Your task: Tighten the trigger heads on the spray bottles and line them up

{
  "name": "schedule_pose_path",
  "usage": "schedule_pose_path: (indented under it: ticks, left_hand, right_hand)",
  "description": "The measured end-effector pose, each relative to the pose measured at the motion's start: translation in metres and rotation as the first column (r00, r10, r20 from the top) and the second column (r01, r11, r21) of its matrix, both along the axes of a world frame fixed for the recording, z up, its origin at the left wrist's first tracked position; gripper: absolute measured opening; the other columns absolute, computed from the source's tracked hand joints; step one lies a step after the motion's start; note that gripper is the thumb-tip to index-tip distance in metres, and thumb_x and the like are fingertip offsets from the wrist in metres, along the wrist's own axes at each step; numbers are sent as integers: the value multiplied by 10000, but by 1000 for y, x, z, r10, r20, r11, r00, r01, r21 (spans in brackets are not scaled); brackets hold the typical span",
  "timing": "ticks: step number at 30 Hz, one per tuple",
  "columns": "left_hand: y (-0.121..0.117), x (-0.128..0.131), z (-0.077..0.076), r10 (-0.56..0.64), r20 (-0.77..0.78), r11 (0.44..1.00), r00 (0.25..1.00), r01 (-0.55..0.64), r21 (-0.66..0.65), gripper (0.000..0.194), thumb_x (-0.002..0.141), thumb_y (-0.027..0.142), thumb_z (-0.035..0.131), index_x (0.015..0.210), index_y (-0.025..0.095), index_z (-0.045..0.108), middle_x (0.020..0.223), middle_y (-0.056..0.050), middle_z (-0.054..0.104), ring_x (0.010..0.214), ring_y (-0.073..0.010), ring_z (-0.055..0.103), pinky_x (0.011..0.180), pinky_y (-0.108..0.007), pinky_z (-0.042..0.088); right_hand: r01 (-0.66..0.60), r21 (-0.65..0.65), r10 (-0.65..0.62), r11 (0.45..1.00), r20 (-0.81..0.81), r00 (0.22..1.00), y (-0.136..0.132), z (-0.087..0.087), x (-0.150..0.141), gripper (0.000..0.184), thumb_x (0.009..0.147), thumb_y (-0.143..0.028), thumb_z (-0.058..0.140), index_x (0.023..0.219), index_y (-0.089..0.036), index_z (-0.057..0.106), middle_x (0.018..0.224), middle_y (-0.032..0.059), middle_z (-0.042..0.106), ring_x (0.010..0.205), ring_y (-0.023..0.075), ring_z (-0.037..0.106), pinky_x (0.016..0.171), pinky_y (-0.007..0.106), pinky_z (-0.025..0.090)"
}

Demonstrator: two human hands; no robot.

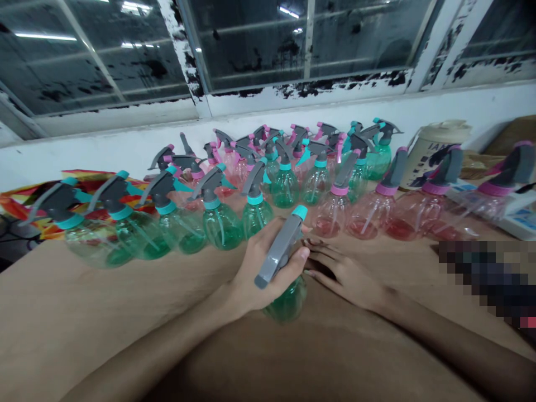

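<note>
One wooden counter (50, 312) carries everything. Along its far edge stands a back cluster of spray bottles (285, 187), at least four green and several pink, overlapping too much for an exact count. Ahead of it runs a front row: five green bottles (226, 229) towards the left edge, four pink bottles (371, 220) towards the right edge. A single pale jug (435, 145) is near the far right corner; one bright patterned cloth (90, 178) lies near the far left corner.

Two hands are at work. The left hand (251, 279) has its grip closed around the upper part of one more green bottle, the held bottle (287, 304), in front of the row, near the middle of the counter. The right hand (347, 273) has its grip loosely spread, low over the counter beside that bottle; whether it touches is unclear.

All nine front bottles have a spray head and some liquid, so they look complete. The held bottle has its one grey spray head (276, 254) on too, but sits outside the row. Anything further left to do cannot be told.
</note>
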State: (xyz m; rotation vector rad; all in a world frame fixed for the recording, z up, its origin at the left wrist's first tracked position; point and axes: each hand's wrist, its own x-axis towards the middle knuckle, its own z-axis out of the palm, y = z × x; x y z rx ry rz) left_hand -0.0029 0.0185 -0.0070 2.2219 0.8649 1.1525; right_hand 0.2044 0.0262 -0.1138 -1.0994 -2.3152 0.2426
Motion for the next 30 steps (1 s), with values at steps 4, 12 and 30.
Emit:
schedule_pose_path:
  ticks: [4, 12, 30]
  left_hand:
    - [-3, 1, 0, 25, 11, 1000, 1000, -25, -15, 188, 851, 278, 532, 1031, 229, 557, 1000, -79, 615, 930, -217, 623, 812, -378, 546]
    - [-11, 2, 2, 63, -15, 995, 998, -64, -80, 165, 854, 282, 526, 998, 212, 564, 1051, -102, 618, 991, -246, 628, 795, -387, 557]
    - [-9, 1, 8, 60, -18, 996, 998, -61, -62, 111, 871, 303, 516, 819, 208, 538, 790, -24, 614, 746, -173, 629, 686, -310, 521]
  right_hand:
    - [-4, -5, 4, 1000, 7, 1000, 0, 0, 0, 421, 928, -379, 473, 1319, -226, 513, 1344, 92, 557, 1304, 248, 438, 1077, 502, 372]
    - [-12, -26, 12, 1000, 16, 1000, -1, 2, -1, 419, 930, -379, 472, 1313, -212, 514, 1348, 99, 552, 1307, 249, 432, 1083, 508, 362]
    - [-8, -17, 9, 1000, 38, 999, 1, -1, 0, 440, 930, -391, 468, 1316, -185, 514, 1354, 116, 544, 1311, 251, 426, 1088, 488, 359]
